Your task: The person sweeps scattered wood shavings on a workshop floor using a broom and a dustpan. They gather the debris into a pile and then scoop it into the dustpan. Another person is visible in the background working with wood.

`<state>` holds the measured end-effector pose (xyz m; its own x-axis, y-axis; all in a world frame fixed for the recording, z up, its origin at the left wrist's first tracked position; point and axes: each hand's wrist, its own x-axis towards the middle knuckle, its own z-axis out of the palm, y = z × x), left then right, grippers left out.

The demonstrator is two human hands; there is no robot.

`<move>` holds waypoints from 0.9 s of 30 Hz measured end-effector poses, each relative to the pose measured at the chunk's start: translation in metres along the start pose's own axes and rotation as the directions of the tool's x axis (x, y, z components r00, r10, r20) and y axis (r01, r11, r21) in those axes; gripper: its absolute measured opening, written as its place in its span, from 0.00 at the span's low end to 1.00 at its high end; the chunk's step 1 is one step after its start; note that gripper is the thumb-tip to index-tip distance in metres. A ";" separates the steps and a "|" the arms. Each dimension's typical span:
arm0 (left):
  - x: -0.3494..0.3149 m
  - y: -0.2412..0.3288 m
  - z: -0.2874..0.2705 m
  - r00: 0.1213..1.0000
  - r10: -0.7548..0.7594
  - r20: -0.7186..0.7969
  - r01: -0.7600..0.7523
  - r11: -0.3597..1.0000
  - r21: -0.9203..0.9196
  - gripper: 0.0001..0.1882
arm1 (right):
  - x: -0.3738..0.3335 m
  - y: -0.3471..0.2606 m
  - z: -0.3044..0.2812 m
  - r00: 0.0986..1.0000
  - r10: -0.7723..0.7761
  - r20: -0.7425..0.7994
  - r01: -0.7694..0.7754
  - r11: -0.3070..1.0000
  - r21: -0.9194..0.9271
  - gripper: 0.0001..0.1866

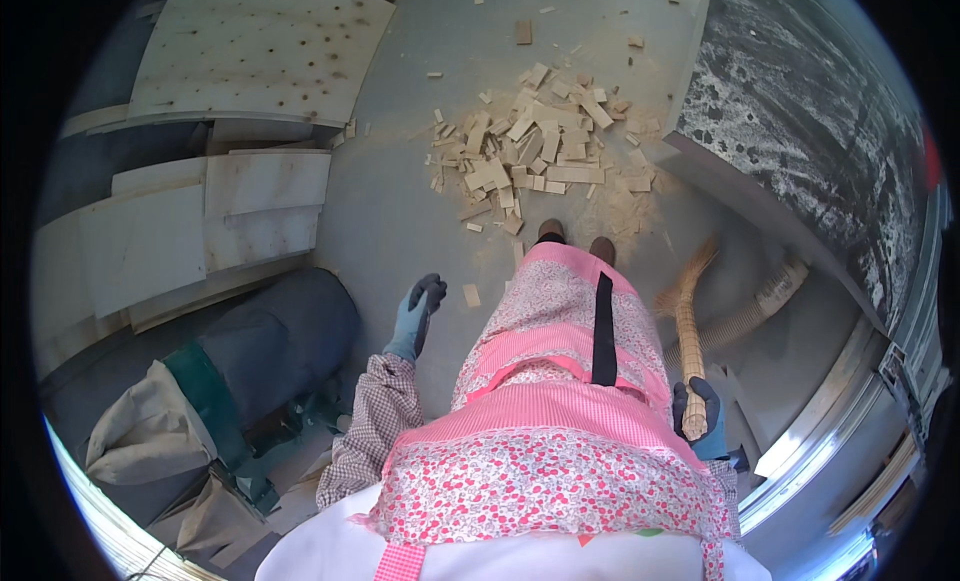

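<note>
Clock centred on my body, 12 straight ahead.

Item: one straw-coloured, bound-stalk broom with a flared brush end (689,331). Lies from 3 o'clock, at my grip, to 1 o'clock, at its bristles (whether these touch the floor, I cannot tell).

Item: my right hand (712,409), gloved, at 3 o'clock, closed round the handle's near end.

Item: my left hand (414,316), gloved in blue and dark grey, at 10 o'clock, empty, fingers loosely bent, well apart from the right.

Item: one heap of pale, flat, rectangular wood offcuts (545,141), at 12 o'clock, just beyond my brown shoes (602,249). Pale sawdust (625,216) along its right side; one loose tan wood piece (471,296) at 11 o'clock.

Handling notes, in my judgement: lift the bristles clear of the ribbed beige hose (735,329) at 2 o'clock before any stroke; keep strokes low and short (dust flies easily); work from the scattered edges inward; step back for room; add the left hand if the offcuts drag.
</note>
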<state>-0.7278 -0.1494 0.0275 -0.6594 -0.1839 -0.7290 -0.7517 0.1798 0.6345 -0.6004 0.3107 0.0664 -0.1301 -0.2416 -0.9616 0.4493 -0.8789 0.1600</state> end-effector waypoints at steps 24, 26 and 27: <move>-0.070 -0.148 -0.074 0.839 -0.543 -0.032 0.539 0.838 -0.085 0.24 | 0.201 0.059 0.233 0.837 0.126 0.532 -0.012 0.977 -0.213 0.06; -0.060 -0.142 -0.061 0.859 -0.512 -0.026 0.508 0.857 -0.086 0.24 | 0.186 0.047 0.220 0.855 0.097 0.510 0.044 0.966 -0.256 0.07; -0.057 -0.140 -0.053 0.860 -0.509 -0.043 0.503 0.859 -0.099 0.24 | 0.164 0.046 0.206 0.875 0.129 0.468 0.043 0.940 -0.339 0.07</move>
<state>-0.5860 -0.2154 -0.0065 -0.1854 -0.2913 -0.9385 -0.9784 -0.0338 0.2038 -0.7829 0.1463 -0.0383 -0.4693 -0.5165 -0.7162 0.7165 -0.6968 0.0329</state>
